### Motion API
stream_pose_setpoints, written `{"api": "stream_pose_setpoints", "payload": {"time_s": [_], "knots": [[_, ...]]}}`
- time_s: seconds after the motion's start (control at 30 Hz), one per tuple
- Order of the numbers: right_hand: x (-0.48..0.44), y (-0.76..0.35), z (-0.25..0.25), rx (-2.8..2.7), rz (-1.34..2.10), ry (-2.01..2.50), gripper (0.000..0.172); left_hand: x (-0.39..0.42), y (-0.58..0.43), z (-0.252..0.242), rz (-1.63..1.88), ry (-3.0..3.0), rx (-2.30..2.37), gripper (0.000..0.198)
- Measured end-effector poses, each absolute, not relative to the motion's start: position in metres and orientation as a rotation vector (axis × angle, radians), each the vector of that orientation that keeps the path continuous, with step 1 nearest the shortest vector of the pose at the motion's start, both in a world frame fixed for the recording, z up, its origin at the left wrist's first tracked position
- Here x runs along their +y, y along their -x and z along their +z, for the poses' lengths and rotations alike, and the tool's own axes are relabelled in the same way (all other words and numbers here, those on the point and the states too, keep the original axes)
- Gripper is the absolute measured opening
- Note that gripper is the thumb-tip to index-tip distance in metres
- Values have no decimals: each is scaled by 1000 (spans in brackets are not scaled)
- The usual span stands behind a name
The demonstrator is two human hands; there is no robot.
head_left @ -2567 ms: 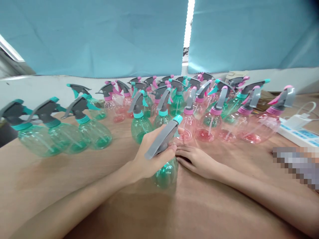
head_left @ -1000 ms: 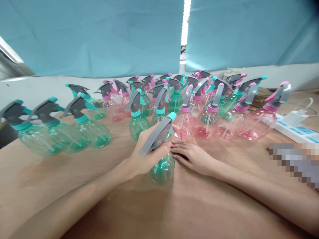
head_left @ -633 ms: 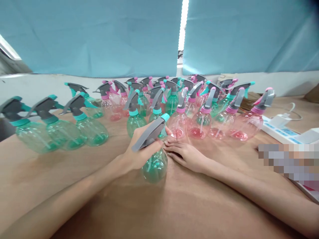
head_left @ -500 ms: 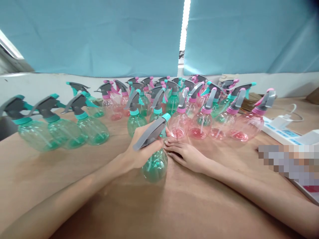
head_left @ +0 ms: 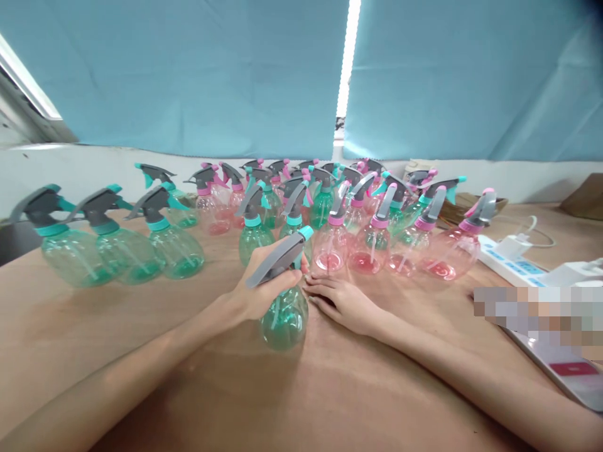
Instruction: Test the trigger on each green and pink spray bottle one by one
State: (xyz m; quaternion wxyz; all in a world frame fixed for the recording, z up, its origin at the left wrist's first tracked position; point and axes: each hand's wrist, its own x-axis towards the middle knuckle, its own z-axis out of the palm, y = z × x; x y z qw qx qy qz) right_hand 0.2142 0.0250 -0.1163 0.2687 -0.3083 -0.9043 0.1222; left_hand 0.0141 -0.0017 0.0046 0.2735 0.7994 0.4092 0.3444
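My left hand (head_left: 258,285) is wrapped round the neck of a green spray bottle (head_left: 284,323) with a grey and teal head, near the middle of the wooden table (head_left: 264,402). Just right of that bottle lies my right hand (head_left: 343,302), palm down on the table, its fingers stretched toward the bottle and holding nothing. Behind my hands stand pink spray bottles (head_left: 369,254) and green ones (head_left: 255,242). Three more green bottles (head_left: 176,251) stand in a slanted group at the left.
At the right are a white power strip (head_left: 511,260) with plugs and a flat device (head_left: 560,367), partly pixelated. A brown item (head_left: 584,198) sits at the back right. Blue cloth (head_left: 211,75) hangs behind the table.
The view has tilted and shifted slightly, so the bottles and power strip sit a little lower in it. My hands hold nearly the same pose around and beside the green bottle.
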Motion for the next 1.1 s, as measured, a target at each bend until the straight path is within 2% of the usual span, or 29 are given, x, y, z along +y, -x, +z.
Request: {"api": "stream_pose_setpoints", "payload": {"time_s": [0.2,0.4,0.57,0.77,0.93,1.1], "knots": [[25,-214,-118,-2434,311,845,33,-5,-17,3,953,-2143,1069,24],[25,-213,-119,-2432,310,844,33,-7,-15,-2,959,-2141,1137,20],[24,-214,-119,-2442,309,846,32,-10,-7,4,886,-2172,1132,40],[20,-212,-105,-2458,363,879,28,-17,4,6,804,-2175,1152,52],[22,-196,-85,-2370,464,1011,25,-28,16,1,834,-2191,1173,26],[25,-158,-71,-2268,361,1090,27,-37,49,2,840,-2192,1263,23]]}}
